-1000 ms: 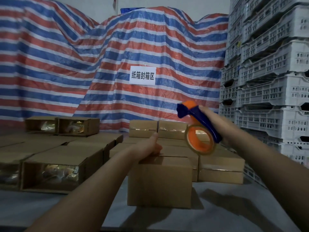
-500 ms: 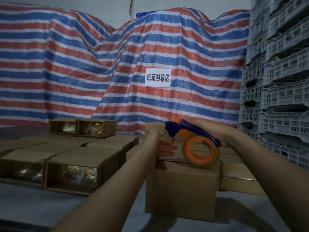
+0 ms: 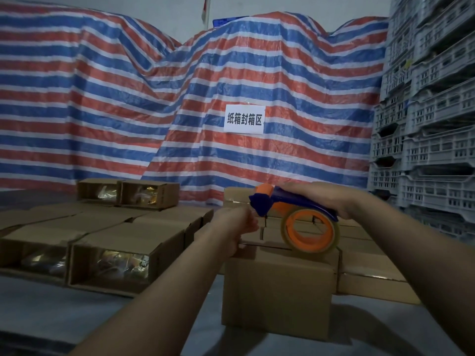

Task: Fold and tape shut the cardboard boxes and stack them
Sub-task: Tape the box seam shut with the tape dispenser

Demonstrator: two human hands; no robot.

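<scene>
Fingers: our right hand (image 3: 325, 199) curls round the tape dispenser (image 3: 290, 209); our left hand (image 3: 235, 227) presses the cardboard box (image 3: 277, 291) top, fingers together (tips hidden).
Box: near the tabletop's front edge, roll touching its top.
Sign (image 3: 244, 119): "纸箱封箱区", on striped tarp (image 3: 128, 98).

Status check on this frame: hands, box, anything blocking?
Left hand holding box top. Right hand grips tape dispenser, roll on box top. Nothing blocking.

Likely warehouse: stacked crates (image 3: 434, 140), tarpaulin (image 3: 128, 104).
</scene>
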